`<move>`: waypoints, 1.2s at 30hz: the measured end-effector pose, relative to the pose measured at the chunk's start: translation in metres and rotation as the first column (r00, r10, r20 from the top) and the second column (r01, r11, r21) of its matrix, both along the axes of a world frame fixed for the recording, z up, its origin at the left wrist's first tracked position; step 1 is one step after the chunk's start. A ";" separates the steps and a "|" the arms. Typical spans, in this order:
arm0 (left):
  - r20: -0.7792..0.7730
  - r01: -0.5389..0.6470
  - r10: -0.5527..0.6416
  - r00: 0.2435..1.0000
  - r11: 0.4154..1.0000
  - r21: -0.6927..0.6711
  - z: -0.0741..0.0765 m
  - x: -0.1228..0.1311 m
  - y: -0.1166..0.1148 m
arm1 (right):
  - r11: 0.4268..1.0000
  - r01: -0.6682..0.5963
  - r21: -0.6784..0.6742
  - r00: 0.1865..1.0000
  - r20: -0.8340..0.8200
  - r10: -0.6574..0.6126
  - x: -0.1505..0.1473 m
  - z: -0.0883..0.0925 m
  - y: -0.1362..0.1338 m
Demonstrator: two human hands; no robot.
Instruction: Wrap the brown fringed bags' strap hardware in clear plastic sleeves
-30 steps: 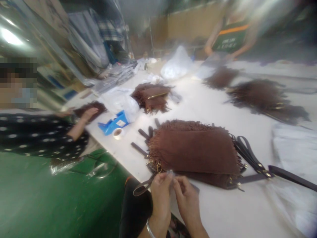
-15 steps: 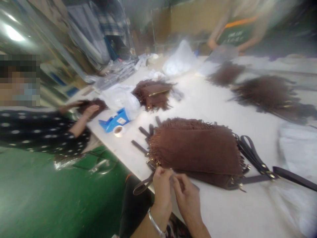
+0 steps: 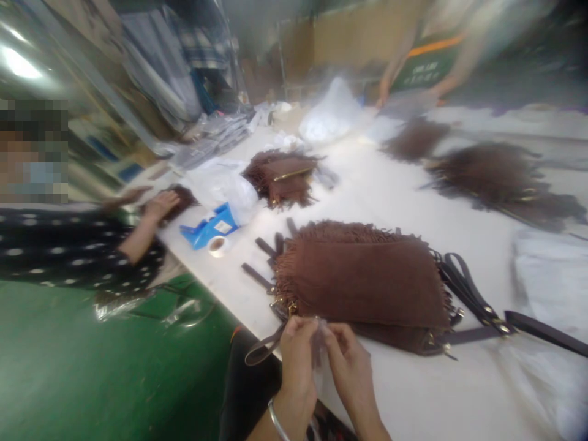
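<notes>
Left hand, right hand: both grips pinching clear plastic, now more exposed; handling centres there, beside fringed bag.

Left hand, right hand — fingertips pinched

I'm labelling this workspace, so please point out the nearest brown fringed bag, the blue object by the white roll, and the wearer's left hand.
Brown fringed bag [image 3: 367, 282]: head view, smooth front panel.
Blue object [image 3: 209, 232]: head view, body beside its label.
Left hand [image 3: 297, 350]: head view, back of hand.
</notes>
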State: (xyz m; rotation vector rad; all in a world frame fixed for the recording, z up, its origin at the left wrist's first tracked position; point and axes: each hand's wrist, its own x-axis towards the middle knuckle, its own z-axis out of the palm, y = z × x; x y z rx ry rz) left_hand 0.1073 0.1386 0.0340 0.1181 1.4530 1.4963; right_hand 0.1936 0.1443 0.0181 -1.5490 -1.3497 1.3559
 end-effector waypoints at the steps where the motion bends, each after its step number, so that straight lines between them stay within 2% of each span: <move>1: -0.019 0.004 -0.005 1.000 1.000 -0.012 -0.002 -0.001 0.000 | 1.000 0.004 0.009 1.000 0.007 -0.005 -0.001 -0.001 0.001; 6: -0.036 0.022 -0.022 0.999 1.000 -0.022 -0.011 -0.004 -0.002 | 0.999 0.019 0.041 0.999 0.041 -0.021 -0.004 -0.001 0.001; 11: -0.005 0.081 -0.081 0.997 0.994 0.070 -0.006 -0.005 -0.016 | 0.997 0.059 0.048 0.994 0.088 -0.064 -0.006 -0.002 -0.001; 15: 0.043 0.044 -0.047 0.998 0.997 0.066 -0.009 -0.006 -0.022 | 0.994 0.080 0.079 0.990 0.113 -0.089 -0.008 -0.006 -0.003; 19: 0.016 0.030 -0.031 0.999 0.999 0.031 -0.016 -0.004 -0.020 | 0.985 0.092 0.146 0.984 0.140 -0.112 -0.011 -0.008 -0.004; 24: -0.170 0.063 -0.063 0.983 0.998 -0.006 -0.015 -0.002 -0.015 | 0.927 0.035 0.373 0.965 0.227 -0.128 -0.013 -0.006 -0.006; 28: -0.386 0.116 -0.119 0.915 0.993 -0.031 -0.012 -0.002 -0.014 | 0.851 -0.034 0.525 0.960 0.254 -0.118 -0.015 -0.007 -0.005; 32: -0.503 0.153 -0.153 0.850 0.987 -0.042 -0.011 -0.002 -0.011 | 0.835 -0.085 0.543 0.971 0.233 -0.053 -0.014 -0.008 -0.003; 36: -0.509 0.158 -0.152 0.847 0.987 -0.032 -0.010 -0.003 -0.008 | 0.894 -0.065 0.443 0.984 0.176 -0.015 -0.010 -0.007 -0.004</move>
